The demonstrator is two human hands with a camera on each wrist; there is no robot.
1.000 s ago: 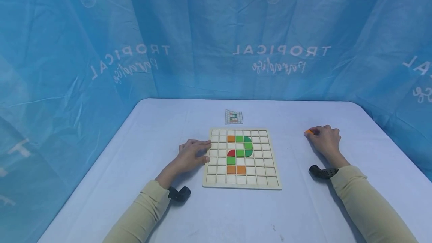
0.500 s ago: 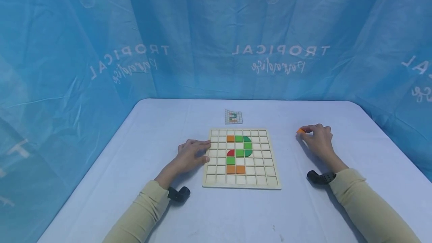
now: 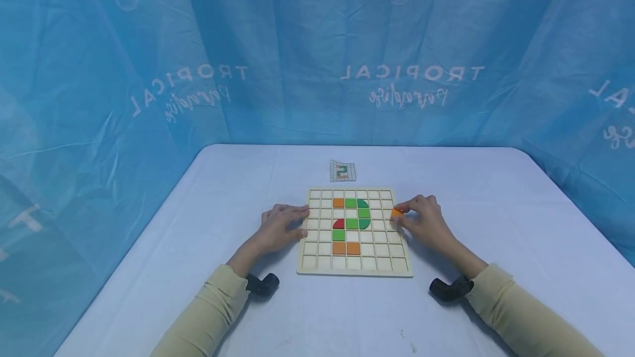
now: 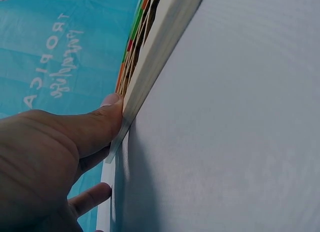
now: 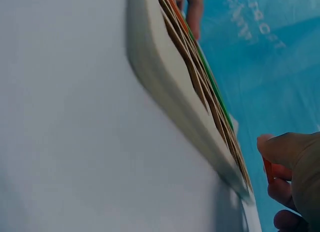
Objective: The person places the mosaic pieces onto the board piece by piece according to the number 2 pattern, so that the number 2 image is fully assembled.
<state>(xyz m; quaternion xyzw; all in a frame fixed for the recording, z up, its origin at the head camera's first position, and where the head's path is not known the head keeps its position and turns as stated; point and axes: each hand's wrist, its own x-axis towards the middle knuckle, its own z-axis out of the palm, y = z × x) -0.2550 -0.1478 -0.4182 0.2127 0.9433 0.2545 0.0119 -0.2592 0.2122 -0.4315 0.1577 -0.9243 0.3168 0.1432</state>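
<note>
In the head view the wooden grid board [image 3: 357, 270] lies mid-table, with green, orange and red tiles set in several of its squares. My left hand [image 3: 279, 229] rests against the board's left side, thumb and index finger spread along the rim. The left wrist view has that thumb [image 4: 107, 117] touching the board's edge [image 4: 160, 51]. Between thumb and fingers my right hand [image 3: 428, 223] pinches an orange tile [image 3: 397, 213], held over the board's right edge. From the right wrist the tile [image 5: 268, 169] shows as a thin orange edge, partly hidden by the fingers.
A small pattern card [image 3: 343, 171] with a coloured grid lies just behind the board. The white-covered table [image 3: 238, 186] ends at a blue printed curtain [image 3: 307, 109] at the back. Black wrist devices [image 3: 450, 289] sit on both wrists.
My right hand has carried the orange tile leftward and slightly nearer, from the right part of the table to the board's right edge. The left hand has stayed at the board.
</note>
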